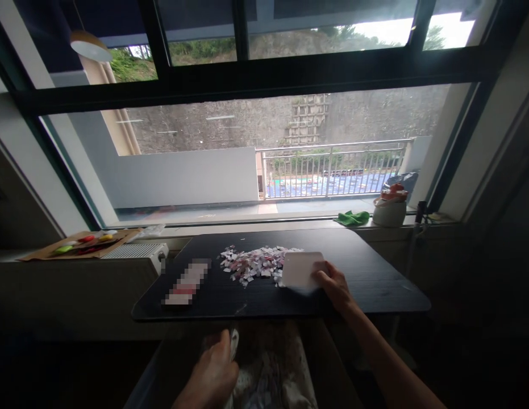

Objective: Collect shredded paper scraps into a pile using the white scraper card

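Paper scraps (249,266) on the table (370,275), board (302,270) at their right, window (268,75) behind.

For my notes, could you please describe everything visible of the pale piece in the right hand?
The pale piece is flat and rectangular with rounded corners, perhaps plastic. The right hand grips its right side. It overlaps the right end of the scrap heap in view, over the dark tabletop; contact with either is unclear.

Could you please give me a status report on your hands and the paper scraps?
Right hand gripping board by scraps. Left hand gripping bag. Scraps piled on table; pixelated item left, apart from pile.
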The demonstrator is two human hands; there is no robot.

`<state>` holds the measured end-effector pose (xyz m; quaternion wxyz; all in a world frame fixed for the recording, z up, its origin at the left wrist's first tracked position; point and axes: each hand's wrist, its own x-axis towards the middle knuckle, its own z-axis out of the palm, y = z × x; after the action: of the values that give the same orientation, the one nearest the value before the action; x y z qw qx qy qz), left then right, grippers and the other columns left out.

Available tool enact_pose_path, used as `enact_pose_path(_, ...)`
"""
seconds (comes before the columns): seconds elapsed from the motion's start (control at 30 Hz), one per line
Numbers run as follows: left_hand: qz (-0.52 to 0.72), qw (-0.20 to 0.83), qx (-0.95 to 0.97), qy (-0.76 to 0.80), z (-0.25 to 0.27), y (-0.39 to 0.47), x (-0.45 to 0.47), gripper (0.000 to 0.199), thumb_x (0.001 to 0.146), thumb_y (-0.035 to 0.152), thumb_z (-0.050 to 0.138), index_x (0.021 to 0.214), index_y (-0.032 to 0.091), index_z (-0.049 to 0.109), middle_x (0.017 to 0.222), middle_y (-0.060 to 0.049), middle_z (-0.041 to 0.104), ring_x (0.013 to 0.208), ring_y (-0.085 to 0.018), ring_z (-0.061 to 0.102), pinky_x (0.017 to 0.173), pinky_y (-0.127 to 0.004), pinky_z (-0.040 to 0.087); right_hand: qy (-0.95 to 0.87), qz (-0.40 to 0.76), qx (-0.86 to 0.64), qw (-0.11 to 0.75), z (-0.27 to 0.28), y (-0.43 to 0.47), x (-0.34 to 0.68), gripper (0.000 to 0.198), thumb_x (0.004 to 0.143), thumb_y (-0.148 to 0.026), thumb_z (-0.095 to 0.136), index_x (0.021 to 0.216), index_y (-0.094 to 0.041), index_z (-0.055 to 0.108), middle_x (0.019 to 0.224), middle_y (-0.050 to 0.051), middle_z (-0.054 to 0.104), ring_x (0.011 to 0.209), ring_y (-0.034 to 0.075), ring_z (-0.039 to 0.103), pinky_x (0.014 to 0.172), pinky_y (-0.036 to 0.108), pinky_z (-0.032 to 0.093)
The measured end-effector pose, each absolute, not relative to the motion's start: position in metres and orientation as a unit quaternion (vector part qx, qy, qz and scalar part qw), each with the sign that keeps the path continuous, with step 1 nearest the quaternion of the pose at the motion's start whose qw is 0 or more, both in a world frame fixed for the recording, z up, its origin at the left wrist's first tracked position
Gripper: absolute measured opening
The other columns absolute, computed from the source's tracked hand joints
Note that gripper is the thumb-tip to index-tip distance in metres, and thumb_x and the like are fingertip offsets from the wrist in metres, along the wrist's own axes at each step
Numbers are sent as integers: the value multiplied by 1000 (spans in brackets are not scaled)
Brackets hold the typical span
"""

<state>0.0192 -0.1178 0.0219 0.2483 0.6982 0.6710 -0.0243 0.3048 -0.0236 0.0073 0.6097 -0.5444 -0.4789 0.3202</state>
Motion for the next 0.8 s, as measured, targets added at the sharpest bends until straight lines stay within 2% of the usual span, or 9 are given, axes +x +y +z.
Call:
enact_pose_path(0.17, -4, 249, 700, 669, 10, -116, 14, 52, 73, 15, 35, 125, 9, 37, 115, -14, 57, 106, -20, 53, 86, -27, 38, -472, 316, -527, 633, 7, -25, 304, 23, 62, -25, 54, 83, -17, 61, 66, -2, 60, 60, 14, 52, 56, 25, 41)
enact_pose_path(0.33, -24, 254, 680, 688, 5, -116, 17, 60, 75, 16, 34, 133, 5, 26, 122, -16, 51, 112, -22, 49, 89, -29, 37, -489, 309, -536, 615, 10, -28, 303, 20, 62, -25, 55, 80, -18, 62, 64, -3, 58, 57, 13, 50, 52, 24, 40)
enact_pose_path(0.67, -22, 248, 691, 679, 15, -119, 18, 46, 74, 14, 33, 120, 11, 38, 104, -13, 61, 97, -21, 57, 80, -29, 40, -450, 332, -535, 634, 6, -27, 304, 22, 60, -25, 55, 79, -18, 62, 64, -4, 60, 57, 13, 52, 53, 24, 40)
enact_pose_path(0.8, -24, 242, 692, 679, 13, -118, 14, 48, 75, 14, 33, 122, 10, 35, 106, -13, 60, 98, -21, 56, 81, -28, 39, -446, 329, -546, 628, 7, -26, 303, 20, 60, -24, 56, 78, -19, 62, 63, -4, 59, 58, 13, 51, 53, 24, 40)
